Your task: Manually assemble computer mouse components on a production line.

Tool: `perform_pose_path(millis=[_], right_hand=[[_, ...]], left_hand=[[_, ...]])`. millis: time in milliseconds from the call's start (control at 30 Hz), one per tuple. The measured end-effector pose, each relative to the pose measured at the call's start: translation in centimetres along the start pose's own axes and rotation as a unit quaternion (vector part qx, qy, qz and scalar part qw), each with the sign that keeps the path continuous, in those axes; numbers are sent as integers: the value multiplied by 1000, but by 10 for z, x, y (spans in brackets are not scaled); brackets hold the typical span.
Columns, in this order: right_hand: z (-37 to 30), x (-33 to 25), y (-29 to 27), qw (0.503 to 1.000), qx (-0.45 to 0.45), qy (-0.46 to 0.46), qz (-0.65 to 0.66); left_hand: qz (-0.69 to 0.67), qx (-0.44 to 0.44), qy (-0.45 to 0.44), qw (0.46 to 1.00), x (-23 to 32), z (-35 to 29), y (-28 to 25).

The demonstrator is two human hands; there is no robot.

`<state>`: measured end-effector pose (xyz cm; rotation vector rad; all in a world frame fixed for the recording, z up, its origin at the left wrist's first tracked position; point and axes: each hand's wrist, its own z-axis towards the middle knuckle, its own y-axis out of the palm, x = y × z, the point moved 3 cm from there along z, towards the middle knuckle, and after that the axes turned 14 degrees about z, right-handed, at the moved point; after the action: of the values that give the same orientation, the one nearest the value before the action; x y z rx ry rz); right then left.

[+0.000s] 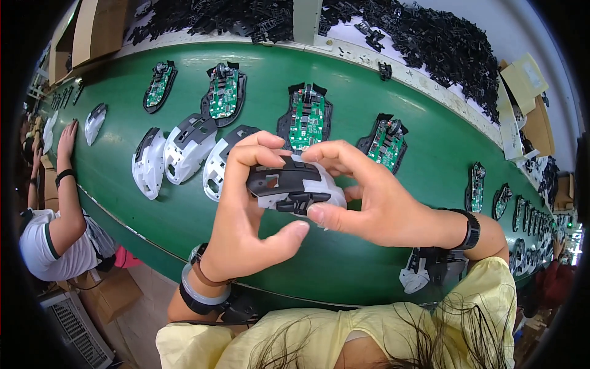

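Observation:
Both my hands hold one computer mouse shell (294,186), white with a black top piece, above the green conveyor belt (369,246). My left hand (246,215) wraps its left side, fingers over the top and thumb below. My right hand (362,197) grips its right side, thumb under the black side part. Several more white and black mouse shells (184,147) lie on the belt just left of my hands. Black mouse bases with green circuit boards (306,118) lie in a row behind them.
A heap of black plastic parts (430,43) fills the shelf beyond the belt, with cardboard boxes (92,27) at the back left. Another person's arm (64,178) rests on the belt at the left. Another white shell (415,277) lies by my right forearm.

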<state>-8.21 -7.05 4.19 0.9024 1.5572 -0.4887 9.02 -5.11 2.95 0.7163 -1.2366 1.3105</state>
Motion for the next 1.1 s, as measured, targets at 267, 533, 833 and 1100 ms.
perform_pose_path(millis=[267, 533, 833, 1100], right_hand=[[3, -3, 6, 999, -12, 38, -9], [-27, 11, 10, 997, 65, -20, -38], [-67, -27, -128, 870, 303, -92, -377], [-38, -6, -327, 758, 573, 2, -311]], left_hand=[[-6, -1, -36, 999, 2, 0, -2], [-46, -69, -59, 995, 4, -4, 17], [193, -376, 83, 903, 18, 2, 56], [535, -78, 23, 841, -5, 10, -31]])
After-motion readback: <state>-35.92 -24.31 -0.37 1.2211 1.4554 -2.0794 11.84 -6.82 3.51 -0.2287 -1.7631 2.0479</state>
